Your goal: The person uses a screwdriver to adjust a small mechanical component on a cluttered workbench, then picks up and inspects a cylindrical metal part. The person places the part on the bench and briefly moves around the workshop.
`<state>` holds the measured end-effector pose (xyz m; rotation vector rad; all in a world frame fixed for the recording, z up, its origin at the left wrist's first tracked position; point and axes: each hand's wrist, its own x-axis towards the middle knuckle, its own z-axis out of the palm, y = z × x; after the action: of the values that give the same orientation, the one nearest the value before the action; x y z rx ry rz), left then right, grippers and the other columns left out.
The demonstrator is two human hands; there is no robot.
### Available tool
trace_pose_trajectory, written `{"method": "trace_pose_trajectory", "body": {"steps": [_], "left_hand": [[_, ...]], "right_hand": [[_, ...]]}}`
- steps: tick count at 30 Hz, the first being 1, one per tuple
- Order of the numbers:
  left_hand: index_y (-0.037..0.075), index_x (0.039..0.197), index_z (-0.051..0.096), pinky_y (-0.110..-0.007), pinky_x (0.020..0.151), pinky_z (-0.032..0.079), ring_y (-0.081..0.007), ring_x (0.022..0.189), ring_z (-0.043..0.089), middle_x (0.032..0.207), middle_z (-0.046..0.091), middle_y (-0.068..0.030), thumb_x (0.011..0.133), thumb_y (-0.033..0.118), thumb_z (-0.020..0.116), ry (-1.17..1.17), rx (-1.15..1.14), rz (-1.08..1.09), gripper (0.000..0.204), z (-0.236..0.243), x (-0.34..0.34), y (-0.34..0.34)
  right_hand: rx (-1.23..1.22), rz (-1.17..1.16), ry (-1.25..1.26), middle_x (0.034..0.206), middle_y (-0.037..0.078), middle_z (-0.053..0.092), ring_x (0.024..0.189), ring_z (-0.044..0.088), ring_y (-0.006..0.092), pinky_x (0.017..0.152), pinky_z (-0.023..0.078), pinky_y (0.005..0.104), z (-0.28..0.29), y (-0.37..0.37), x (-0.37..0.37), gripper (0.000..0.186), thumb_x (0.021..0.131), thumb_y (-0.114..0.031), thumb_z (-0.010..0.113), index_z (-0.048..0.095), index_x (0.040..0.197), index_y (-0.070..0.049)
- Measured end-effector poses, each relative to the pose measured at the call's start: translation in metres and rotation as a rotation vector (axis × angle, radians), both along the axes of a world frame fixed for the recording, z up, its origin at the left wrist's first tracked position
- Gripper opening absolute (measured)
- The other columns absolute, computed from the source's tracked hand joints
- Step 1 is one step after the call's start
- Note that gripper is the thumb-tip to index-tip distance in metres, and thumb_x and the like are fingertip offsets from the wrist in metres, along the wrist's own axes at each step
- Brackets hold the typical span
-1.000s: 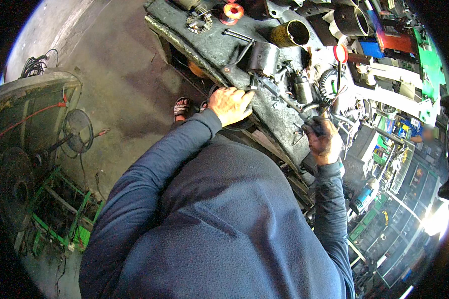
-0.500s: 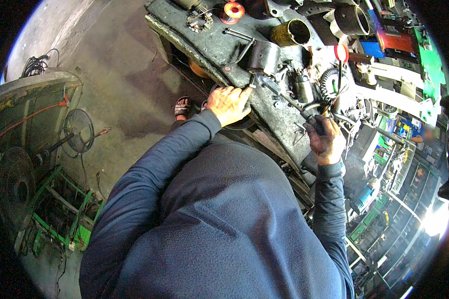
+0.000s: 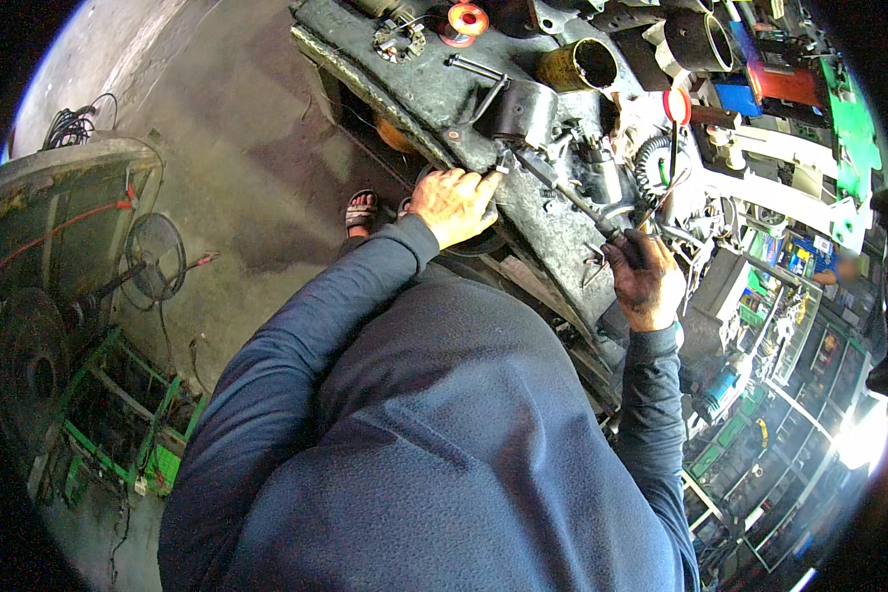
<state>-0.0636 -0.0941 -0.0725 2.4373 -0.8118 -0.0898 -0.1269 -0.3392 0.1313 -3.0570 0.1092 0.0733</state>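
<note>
My left hand (image 3: 454, 205) is closed at the near edge of the workbench (image 3: 562, 252), its index fingertip by a small shiny metal piece (image 3: 502, 170); I cannot make out what it grips. My right hand (image 3: 641, 276) is blackened and wrapped round the handle of a long dark tool (image 3: 572, 195), whose head rests by that metal piece. A dark metal cylinder (image 3: 525, 113) stands just behind the head, with a smaller cylinder (image 3: 602, 173) and a coiled black cord (image 3: 656, 168) to its right.
The bench holds a yellow tube (image 3: 574, 66), red spools (image 3: 462, 25) and many metal parts. At left stand a worn panel (image 3: 69, 212), a steering wheel (image 3: 156, 259) and a green frame (image 3: 118, 414). A person (image 3: 844, 276) is far right, among cluttered racks.
My right hand and the tool handle have shifted slightly to the right. My left hand stays at the bench edge with little visible movement.
</note>
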Motion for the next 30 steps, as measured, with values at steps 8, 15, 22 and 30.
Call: {"method": "trace_pose_trajectory", "body": {"steps": [8,15,22,30], "left_hand": [[0.016,0.134,0.065,-0.041,0.074,0.057,-0.0248,0.085,0.069,0.091,0.069,-0.0053,0.081,0.046,0.076,-0.058,-0.021,0.032,0.062,-0.002,-0.001,-0.002],[0.014,0.123,0.067,-0.04,0.073,0.057,-0.0256,0.083,0.069,0.09,0.069,-0.0065,0.078,0.04,0.077,-0.169,-0.173,-0.011,0.052,-0.004,-0.002,0.005],[0.01,0.112,0.06,-0.044,0.07,0.056,-0.0325,0.081,0.071,0.086,0.07,-0.0123,0.075,0.028,0.081,0.161,-0.325,0.334,0.047,0.012,0.01,0.029],[0.007,0.122,0.057,-0.048,0.08,0.055,-0.0398,0.09,0.07,0.099,0.072,-0.0166,0.088,0.027,0.071,0.206,-0.369,0.418,0.042,0.009,0.023,0.026]], "right_hand": [[0.04,0.001,-0.032,0.087,0.015,0.071,0.08,0.07,0.0371,0.07,0.055,0.0448,-0.003,-0.005,-0.002,0.031,0.079,-0.028,0.086,0.072,0.098,-0.008],[0.078,-0.089,0.067,0.089,0.015,0.071,0.08,0.07,0.0381,0.07,0.056,0.0437,-0.005,-0.013,0.0,0.034,0.08,-0.03,0.086,0.071,0.1,-0.007],[-0.021,0.073,-0.009,0.09,0.014,0.072,0.08,0.071,0.0289,0.074,0.056,0.0371,-0.002,-0.018,0.012,0.034,0.082,-0.026,0.085,0.072,0.103,-0.003],[0.031,0.086,0.056,0.097,0.012,0.072,0.085,0.071,0.0347,0.076,0.056,0.0418,-0.011,-0.034,0.017,0.034,0.081,-0.027,0.085,0.072,0.106,-0.009]]}}
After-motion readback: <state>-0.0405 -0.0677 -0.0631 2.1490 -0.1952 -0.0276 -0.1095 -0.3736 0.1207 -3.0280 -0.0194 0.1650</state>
